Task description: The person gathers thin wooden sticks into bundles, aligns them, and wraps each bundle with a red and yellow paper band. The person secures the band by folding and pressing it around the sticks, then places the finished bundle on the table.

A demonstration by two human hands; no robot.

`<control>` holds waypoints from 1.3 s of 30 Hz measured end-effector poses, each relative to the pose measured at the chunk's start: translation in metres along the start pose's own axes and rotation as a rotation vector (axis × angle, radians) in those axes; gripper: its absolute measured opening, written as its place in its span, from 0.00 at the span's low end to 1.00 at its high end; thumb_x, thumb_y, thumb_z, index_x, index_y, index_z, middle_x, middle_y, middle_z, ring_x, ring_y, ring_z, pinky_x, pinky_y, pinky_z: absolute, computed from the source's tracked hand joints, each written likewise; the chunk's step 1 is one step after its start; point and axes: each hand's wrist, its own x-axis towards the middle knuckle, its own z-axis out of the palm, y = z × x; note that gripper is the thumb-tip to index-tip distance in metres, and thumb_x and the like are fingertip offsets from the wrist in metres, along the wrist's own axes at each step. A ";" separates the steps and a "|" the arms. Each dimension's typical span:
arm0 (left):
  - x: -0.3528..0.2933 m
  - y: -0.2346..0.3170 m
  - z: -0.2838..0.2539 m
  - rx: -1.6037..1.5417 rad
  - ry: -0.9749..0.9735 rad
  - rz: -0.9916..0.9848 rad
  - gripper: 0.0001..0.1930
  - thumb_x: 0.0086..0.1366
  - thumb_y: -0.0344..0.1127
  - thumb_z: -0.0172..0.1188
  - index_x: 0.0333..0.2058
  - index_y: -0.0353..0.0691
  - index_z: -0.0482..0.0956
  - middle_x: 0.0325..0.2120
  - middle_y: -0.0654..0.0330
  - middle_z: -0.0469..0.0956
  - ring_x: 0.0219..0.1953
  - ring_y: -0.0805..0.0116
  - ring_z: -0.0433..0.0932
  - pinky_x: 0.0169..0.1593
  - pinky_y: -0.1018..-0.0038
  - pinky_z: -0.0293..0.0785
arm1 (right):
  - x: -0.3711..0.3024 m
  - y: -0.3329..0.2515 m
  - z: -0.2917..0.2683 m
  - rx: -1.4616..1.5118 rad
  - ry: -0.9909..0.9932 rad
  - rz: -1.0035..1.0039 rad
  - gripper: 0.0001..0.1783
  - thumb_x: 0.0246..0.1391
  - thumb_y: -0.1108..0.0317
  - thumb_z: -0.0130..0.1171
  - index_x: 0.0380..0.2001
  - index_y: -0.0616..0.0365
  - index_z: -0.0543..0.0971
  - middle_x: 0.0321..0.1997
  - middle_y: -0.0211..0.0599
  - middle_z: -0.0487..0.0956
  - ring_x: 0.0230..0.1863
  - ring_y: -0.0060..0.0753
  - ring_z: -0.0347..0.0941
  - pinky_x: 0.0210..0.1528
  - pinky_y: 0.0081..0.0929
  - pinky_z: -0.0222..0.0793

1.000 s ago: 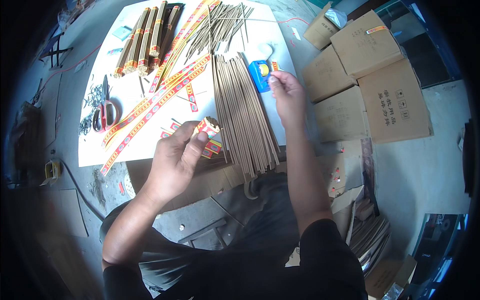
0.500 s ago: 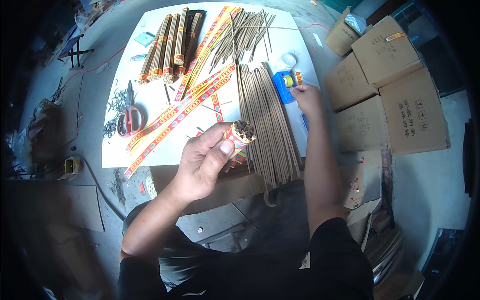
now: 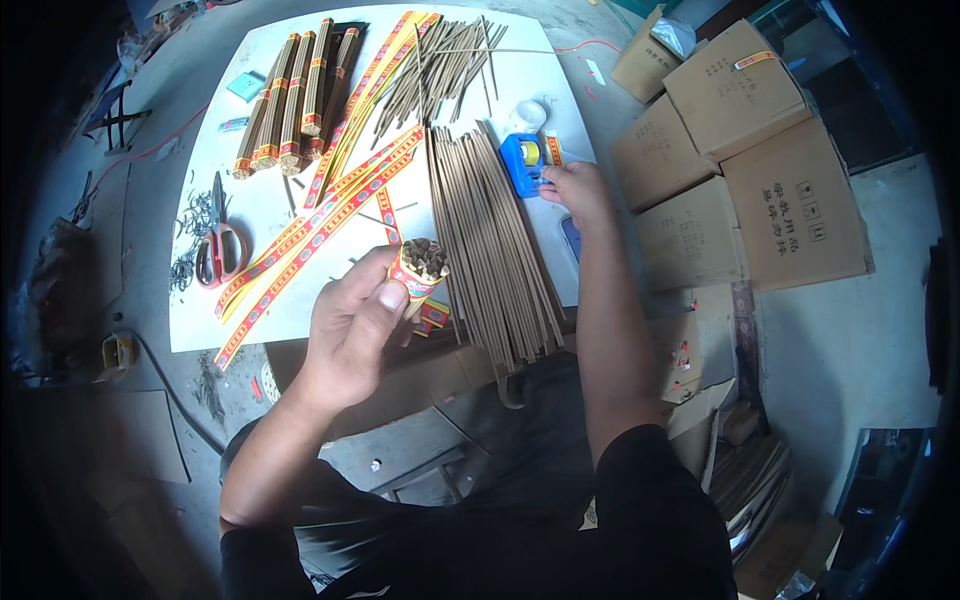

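My left hand (image 3: 350,325) grips a bundle of brown incense sticks (image 3: 428,258) near its end, fingers and thumb closed around a red and yellow paper band (image 3: 408,275). The cut stick ends tilt up toward me. At the front of a blue tape dispenser (image 3: 518,178) with a yellow roll, my right hand (image 3: 578,192) pinches with closed fingers; the thin tape between them hardly shows. Between the hands lies a broad row of loose incense sticks (image 3: 490,240), reaching over the near table edge.
Banded stick bundles (image 3: 290,100) stand stacked at the far left of the white table (image 3: 200,325). Scissors (image 3: 218,245) and printed paper strips (image 3: 290,260) lie on the left, more loose sticks (image 3: 445,75) at the back. Cardboard boxes (image 3: 790,200) line the right side.
The whole scene has shifted left in the picture as the view turned. My left hand keeps hold of the bundle, and my right hand stays at the dispenser's front.
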 end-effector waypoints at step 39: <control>0.000 0.015 -0.001 0.005 0.070 -0.020 0.19 0.81 0.42 0.49 0.55 0.33 0.78 0.28 0.68 0.73 0.27 0.82 0.67 0.33 0.79 0.65 | -0.033 -0.035 -0.020 -0.372 -0.032 -0.027 0.20 0.52 0.63 0.69 0.42 0.70 0.86 0.33 0.35 0.85 0.32 0.23 0.78 0.36 0.28 0.74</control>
